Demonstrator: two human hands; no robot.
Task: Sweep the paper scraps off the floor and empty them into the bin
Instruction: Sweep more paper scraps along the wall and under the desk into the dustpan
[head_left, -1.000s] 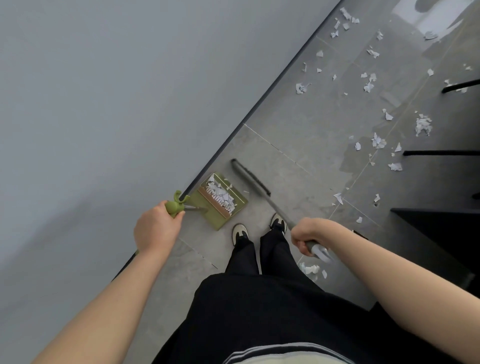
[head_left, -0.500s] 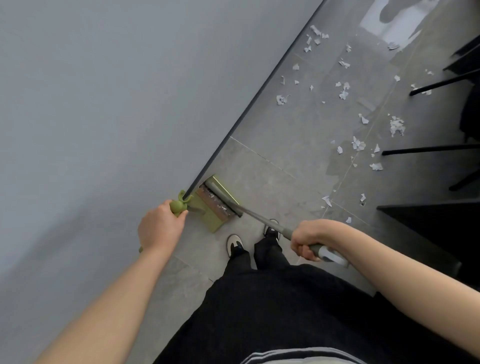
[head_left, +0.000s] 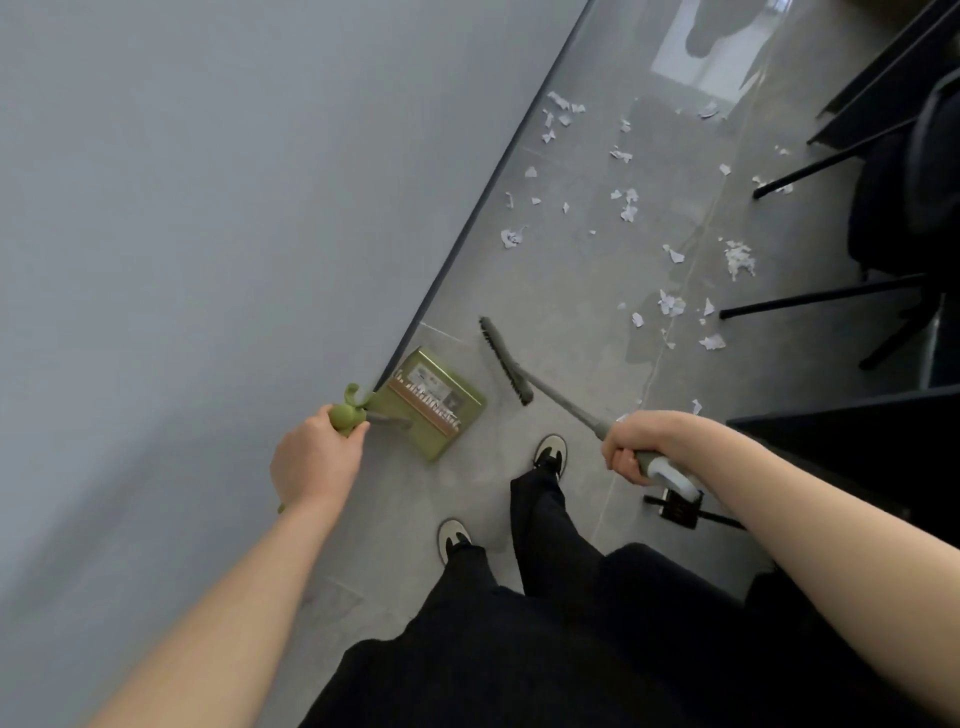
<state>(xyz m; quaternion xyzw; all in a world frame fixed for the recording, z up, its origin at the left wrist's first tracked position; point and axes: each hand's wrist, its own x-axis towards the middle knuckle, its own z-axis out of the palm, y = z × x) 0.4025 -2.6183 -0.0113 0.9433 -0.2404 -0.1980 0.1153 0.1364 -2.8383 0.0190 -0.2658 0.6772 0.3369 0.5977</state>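
Paper scraps (head_left: 628, 210) scattered over the grey tiled floor (head_left: 571, 291), well ahead of both hands, most of them beyond the broom head and toward the black chair legs (head_left: 810, 301) on the right. A few more white scraps (head_left: 431, 402) lying inside the green dustpan (head_left: 436, 402), along its toothed comb edge. Dustpan resting just ahead of the left hand (head_left: 311, 462), close beside the dark skirting (head_left: 467, 228) at the foot of the grey wall (head_left: 208, 208), its open mouth facing away from the wall. Left hand curled round the green knob end of the dustpan handle (head_left: 345, 415), gripping it. Broom head (head_left: 505, 361) set on the floor just right of the dustpan, apart from it, bristles dark, lying roughly parallel to the skirting. Grey broom handle (head_left: 566, 402) running back from the head to the right hand (head_left: 636, 444), fingers wrapped tight round it, with the pale end of the handle poking out behind the fist. Below the hands, two light shoes (head_left: 551, 452) under black trousers (head_left: 540, 525), one foot forward near the broom handle, the other back. A small black caster (head_left: 678, 509) just behind the right hand.
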